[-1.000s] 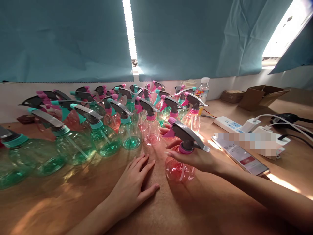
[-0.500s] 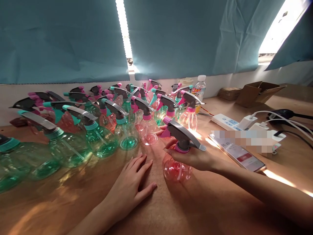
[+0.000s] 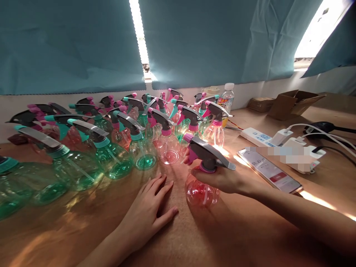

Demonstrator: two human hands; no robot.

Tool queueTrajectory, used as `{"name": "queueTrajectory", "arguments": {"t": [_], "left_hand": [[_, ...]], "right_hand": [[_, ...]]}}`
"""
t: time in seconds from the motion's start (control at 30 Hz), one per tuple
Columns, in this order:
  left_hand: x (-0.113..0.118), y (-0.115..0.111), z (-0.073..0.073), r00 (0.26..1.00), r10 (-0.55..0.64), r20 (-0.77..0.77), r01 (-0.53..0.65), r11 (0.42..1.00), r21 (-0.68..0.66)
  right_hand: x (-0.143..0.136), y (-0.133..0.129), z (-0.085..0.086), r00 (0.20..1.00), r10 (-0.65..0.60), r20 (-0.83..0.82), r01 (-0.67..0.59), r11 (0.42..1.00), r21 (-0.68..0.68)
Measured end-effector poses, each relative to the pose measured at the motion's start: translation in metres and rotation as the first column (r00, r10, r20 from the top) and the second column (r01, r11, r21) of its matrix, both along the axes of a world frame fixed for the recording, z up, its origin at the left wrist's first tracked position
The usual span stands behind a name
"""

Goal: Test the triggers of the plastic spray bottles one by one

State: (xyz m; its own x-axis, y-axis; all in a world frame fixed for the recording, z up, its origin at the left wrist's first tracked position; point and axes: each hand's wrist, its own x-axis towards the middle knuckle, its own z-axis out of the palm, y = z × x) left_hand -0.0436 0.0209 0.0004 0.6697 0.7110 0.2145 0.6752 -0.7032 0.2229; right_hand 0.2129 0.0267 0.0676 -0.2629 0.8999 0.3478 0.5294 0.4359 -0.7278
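Note:
My right hand (image 3: 219, 178) is wrapped round the neck of a pink spray bottle (image 3: 201, 193), which stands upright on the brown table (image 3: 167, 244). Its head is dark grey with a pink nozzle and trigger, and my fingers are at the trigger. To the left, my left hand (image 3: 152, 204) lies flat on the table with its fingers spread, holding nothing. Just beyond stand a clear pink spray bottle (image 3: 168, 148) and a green one (image 3: 144, 155). More green bottles (image 3: 115, 163) reach out to the left.
Several pink and green spray bottles crowd the back, beside a white-capped bottle (image 3: 228, 98). At the right lie a phone (image 3: 269, 170), a power strip (image 3: 254, 137) with plugs and cables, and an open cardboard box (image 3: 292, 105). Blue cloth (image 3: 200, 40) hangs behind.
The fingers of my right hand have curled in closer at the trigger of the pink bottle. My left hand has stayed in place. The view has shifted very slightly.

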Motion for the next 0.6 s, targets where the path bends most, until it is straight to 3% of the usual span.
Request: {"name": "queueTrajectory", "arguments": {"t": [0.27, 0.6], "left_hand": [[-0.0016, 0.0001, -0.0034, 1.0, 0.007, 0.003, -0.007, 1.0, -0.002], [-0.0009, 0.0006, -0.0029, 1.0, 0.003, -0.023, -0.003, 1.0, -0.007]], "right_hand": [[-0.0021, 0.0007, 0.0021, 0.992, 0.09, -0.093, -0.094, 0.995, -0.036], [-0.0041, 0.0015, -0.0025, 0.994, 0.068, -0.088, -0.071, 0.997, -0.031]]}}
